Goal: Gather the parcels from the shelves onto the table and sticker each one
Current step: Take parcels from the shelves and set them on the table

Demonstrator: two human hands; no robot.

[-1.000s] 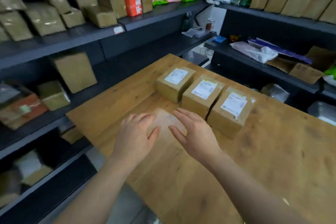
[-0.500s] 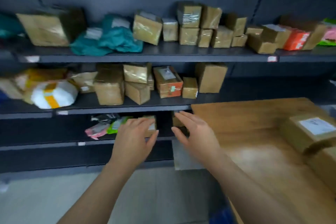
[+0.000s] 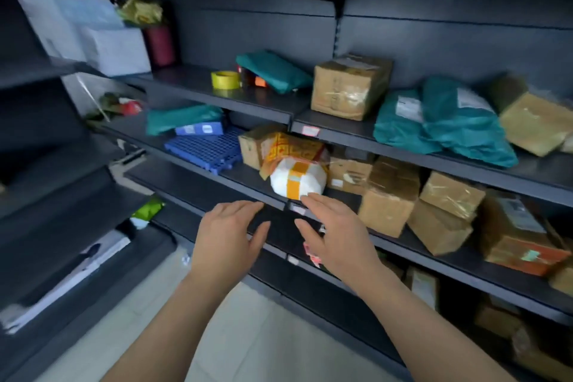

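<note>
Left hand (image 3: pixel 226 239), right hand (image 3: pixel 335 232) moved near white parcel (image 3: pixel 297 180)

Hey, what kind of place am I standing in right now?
Most likely a parcel depot or mailroom: dark metal shelves stacked with taped cardboard boxes and teal mailer bags, some bearing white labels, plus a yellow tape roll.

Even dim indoor light, motion blur throughout, wide-angle bending at edges

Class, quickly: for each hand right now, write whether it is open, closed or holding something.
Left hand: open, holding nothing.
Right hand: open, holding nothing, close by the white parcel; whether it touches cannot be told.
</note>
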